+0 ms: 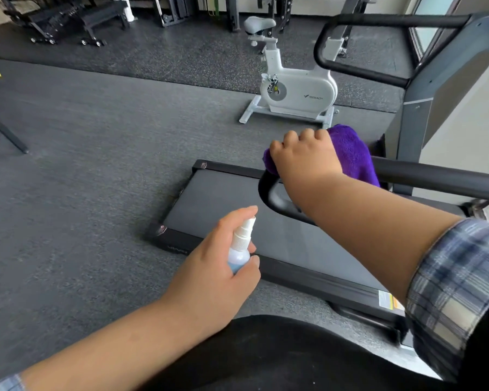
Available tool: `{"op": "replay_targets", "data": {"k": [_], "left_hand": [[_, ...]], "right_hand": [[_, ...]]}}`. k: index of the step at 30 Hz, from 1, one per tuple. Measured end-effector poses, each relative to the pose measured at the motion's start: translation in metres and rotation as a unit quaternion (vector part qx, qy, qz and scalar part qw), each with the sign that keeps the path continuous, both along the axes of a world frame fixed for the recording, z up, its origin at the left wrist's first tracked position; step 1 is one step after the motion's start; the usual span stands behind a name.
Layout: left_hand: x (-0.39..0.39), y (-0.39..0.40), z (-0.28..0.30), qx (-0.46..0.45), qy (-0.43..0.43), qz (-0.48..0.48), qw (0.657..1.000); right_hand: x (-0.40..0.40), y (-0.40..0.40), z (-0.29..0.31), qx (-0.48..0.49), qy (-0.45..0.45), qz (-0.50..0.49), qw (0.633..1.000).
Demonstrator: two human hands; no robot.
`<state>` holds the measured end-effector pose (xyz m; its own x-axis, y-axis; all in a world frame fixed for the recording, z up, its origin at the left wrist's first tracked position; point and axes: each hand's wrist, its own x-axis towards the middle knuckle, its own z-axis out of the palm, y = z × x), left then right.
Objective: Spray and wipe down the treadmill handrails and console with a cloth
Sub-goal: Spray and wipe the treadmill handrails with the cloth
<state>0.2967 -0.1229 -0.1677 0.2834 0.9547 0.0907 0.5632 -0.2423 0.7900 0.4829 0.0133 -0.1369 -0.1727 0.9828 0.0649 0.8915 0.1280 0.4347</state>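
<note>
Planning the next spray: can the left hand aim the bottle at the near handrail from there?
Probably yes: the left hand grips the bottle below the rail, with nothing between; the right hand holds the cloth there.

Right hand (pixel 305 153) presses purple cloth (pixel 353 153) on handrail (pixel 435 179); left hand (pixel 218 258) grips spray bottle (pixel 240 246).

Brand mark on the white exercise bike (pixel 297 88)
"MERACH" reads on its housing; the treadmill (pixel 266 221) sticker and frame lettering are illegible.
</note>
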Motion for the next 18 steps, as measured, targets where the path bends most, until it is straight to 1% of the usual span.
{"op": "replay_targets", "data": {"k": [2,6,10,12,15,18], "left_hand": [[-0.01,0.008,-0.002,-0.003,0.0,-0.011,1.0],[-0.026,0.023,-0.009,-0.005,-0.022,-0.033,0.999],[-0.04,0.03,-0.019,-0.015,-0.041,-0.039,0.998],[-0.047,0.032,-0.023,-0.022,-0.04,-0.04,0.998],[-0.056,0.033,-0.027,-0.033,-0.041,-0.047,0.998],[-0.061,0.037,-0.031,-0.036,-0.042,-0.055,0.997]], "right_hand": [[-0.017,0.009,-0.002,-0.006,-0.057,0.013,0.998],[-0.043,0.027,-0.011,-0.054,-0.164,0.038,0.984],[-0.065,0.039,-0.036,-0.117,-0.277,0.069,0.951],[-0.075,0.043,-0.053,-0.149,-0.318,0.083,0.933],[-0.084,0.048,-0.067,-0.181,-0.339,0.084,0.919],[-0.089,0.051,-0.064,-0.197,-0.306,0.086,0.927]]}}
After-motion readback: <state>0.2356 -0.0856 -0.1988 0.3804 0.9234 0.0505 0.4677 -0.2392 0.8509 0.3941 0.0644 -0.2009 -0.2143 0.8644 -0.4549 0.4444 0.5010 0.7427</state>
